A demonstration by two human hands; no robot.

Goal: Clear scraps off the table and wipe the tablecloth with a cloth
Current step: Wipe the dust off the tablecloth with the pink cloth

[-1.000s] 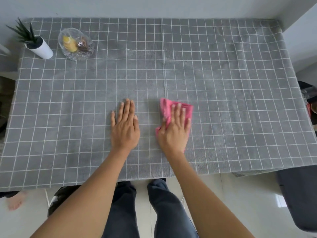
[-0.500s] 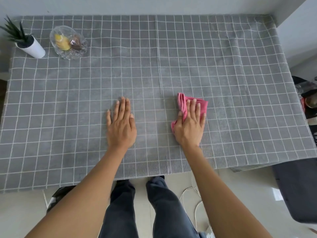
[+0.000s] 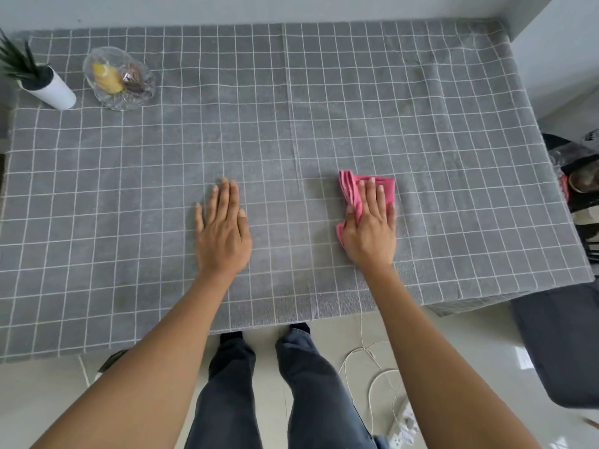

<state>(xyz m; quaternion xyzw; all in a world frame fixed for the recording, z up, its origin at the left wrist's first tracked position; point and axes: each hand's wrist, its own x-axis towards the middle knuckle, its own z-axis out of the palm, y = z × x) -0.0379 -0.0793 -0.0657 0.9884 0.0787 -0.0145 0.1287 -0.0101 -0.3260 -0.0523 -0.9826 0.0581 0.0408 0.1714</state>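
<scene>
Meanwhile the right hand (image 3: 369, 234), fingers straight, has slid the crumpled pink cloth (image 3: 351, 192) beneath them further from the flat, straight-fingered left hand (image 3: 223, 234) on the grey checked tablecloth (image 3: 421, 124); wiping progresses.

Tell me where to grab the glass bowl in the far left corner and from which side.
Take the glass bowl by its right rim, coming from the right: the potted plant crowds its left side. Support it underneath, since it holds items and looks tilted.
</scene>
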